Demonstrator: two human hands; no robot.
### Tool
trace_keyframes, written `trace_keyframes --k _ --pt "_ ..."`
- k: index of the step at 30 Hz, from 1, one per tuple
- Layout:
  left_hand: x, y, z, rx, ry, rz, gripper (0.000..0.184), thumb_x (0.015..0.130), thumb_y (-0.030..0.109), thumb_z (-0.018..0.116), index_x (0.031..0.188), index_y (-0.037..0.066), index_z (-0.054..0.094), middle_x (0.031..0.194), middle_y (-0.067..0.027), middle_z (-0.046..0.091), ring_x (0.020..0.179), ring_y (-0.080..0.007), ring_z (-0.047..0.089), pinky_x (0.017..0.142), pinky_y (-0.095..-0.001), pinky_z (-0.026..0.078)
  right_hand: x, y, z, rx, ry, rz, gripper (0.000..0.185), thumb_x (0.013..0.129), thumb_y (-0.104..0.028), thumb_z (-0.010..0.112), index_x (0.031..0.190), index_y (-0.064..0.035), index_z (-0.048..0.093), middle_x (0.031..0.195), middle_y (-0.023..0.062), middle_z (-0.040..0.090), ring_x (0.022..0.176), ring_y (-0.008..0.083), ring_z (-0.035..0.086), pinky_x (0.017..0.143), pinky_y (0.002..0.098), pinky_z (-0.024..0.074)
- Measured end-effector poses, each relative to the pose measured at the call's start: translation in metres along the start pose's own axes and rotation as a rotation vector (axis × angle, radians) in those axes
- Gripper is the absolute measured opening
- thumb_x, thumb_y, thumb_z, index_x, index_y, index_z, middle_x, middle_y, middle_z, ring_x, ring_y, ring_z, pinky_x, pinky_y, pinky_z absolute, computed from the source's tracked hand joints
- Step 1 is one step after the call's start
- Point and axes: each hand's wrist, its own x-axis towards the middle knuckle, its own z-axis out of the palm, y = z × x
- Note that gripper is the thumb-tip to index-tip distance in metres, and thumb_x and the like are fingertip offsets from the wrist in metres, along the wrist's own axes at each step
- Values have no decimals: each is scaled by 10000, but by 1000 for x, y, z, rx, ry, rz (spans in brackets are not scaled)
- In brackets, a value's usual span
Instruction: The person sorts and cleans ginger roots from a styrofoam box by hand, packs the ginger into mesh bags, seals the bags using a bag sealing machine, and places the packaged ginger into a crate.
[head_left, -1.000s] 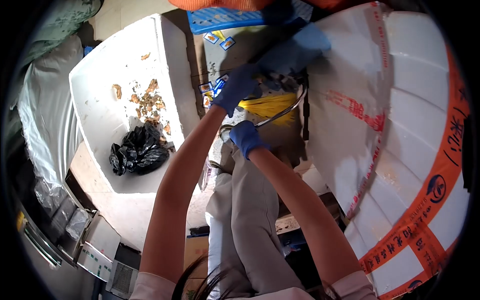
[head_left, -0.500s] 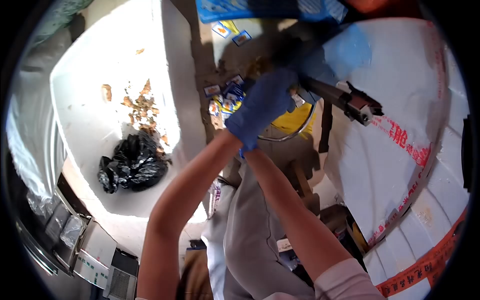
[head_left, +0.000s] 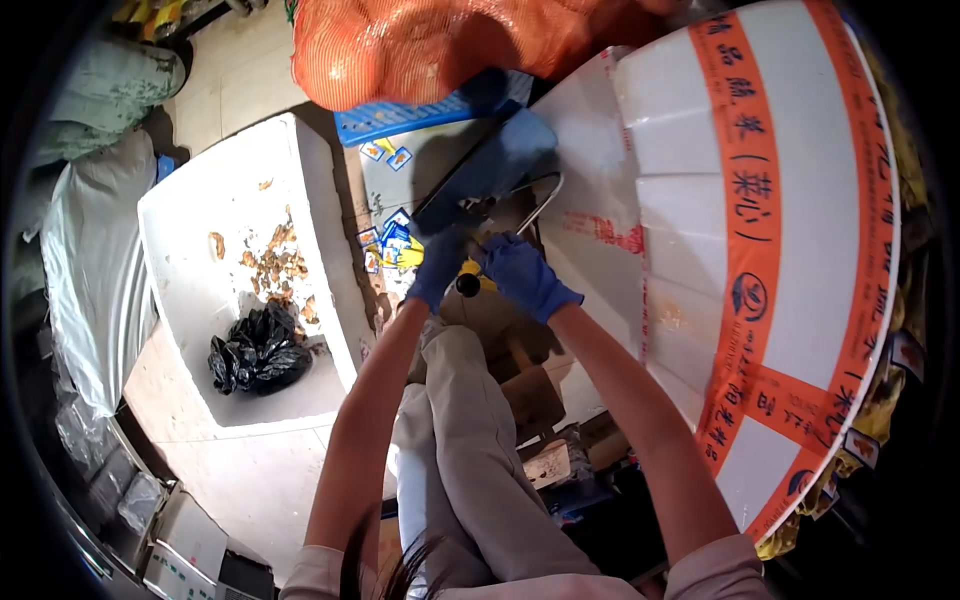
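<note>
Blue gloves cover both hands. The right hand (head_left: 525,278) curls at the near end of a bent silver metal rod (head_left: 543,205); the left hand (head_left: 437,268) is just beside it, its grip impossible to tell. Beyond them slants a long dark-blue flat piece (head_left: 490,170); printed blue-and-white packets (head_left: 394,240) lie left.

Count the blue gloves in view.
2. The first glove is on the left hand; the second glove is on the right hand, close beside it. Any more could be hidden in the dark areas.
</note>
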Motion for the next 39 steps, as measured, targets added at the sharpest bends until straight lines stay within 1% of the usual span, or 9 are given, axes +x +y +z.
trace_keyframes --k 2,4,7,9,12,22,25,31,39 --pt "-31 20 21 -908 189 -312 121 787 70 498 867 38 583 753 -99 584 750 -192 565 666 -291 446 -5 -10 -22 102 44 142 450 694 -135 532 1131 -61 456 940 158 518 885 281 510 764 369 430" --pt "-46 36 9 -484 161 -29 129 793 79 513 890 31 582 746 -56 582 725 -142 555 645 -267 449 -23 -32 -35 30 222 691 467 717 -129 524 1166 -53 418 967 179 514 908 320 497 787 388 415" --pt "-62 47 -19 114 -181 -389 117 774 82 554 872 23 576 692 -9 586 597 -99 542 549 -224 441 -79 -68 -23 373 379 1245 414 741 -172 524 1127 -42 450 1010 177 515 937 332 488 810 387 401" --pt "-85 73 -39 -126 -141 -380 114 755 80 559 849 20 581 710 -50 588 605 -143 553 557 -259 444 -121 -89 -20 339 73 1041 444 743 -198 611 1124 -32 456 1062 154 502 916 296 520 798 348 426" --pt "-94 166 -99 -581 -264 -472 102 774 28 537 862 -12 570 708 -39 565 606 -87 527 542 -202 430 -128 -128 -42 785 320 905 467 704 -272 638 1074 -25 495 1035 153 524 936 311 504 822 379 399" --pt "-82 468 -281 -767 -519 -363 148 818 67 526 940 -16 539 879 -71 586 738 -115 554 679 -212 463 -38 -212 -305 1375 83 462 412 744 -244 636 1047 9 517 984 114 570 805 157 568 678 292 448" --pt "-78 537 -300 -655 -540 -237 128 822 55 509 921 -22 535 810 -53 572 747 -105 542 671 -211 446 -33 -217 -341 630 580 43 447 735 -329 624 1030 -13 514 806 101 579 682 217 578 597 323 463" --pt "-84 649 -277 -598 -748 -111 132 732 36 534 842 -34 558 771 -77 580 675 -118 539 617 -202 428 -43 -225 -452 1228 787 718 537 672 -289 679 1084 -20 464 1011 158 486 902 298 508 745 350 427" --pt "-32 729 -179 -655 -1003 -33 278 764 60 558 1028 -4 498 899 -70 547 721 -124 554 614 -226 451 -107 -139 -477 1653 1457 620 273 788 -102 517 1052 -35 521 955 94 565 895 211 534 796 303 415"
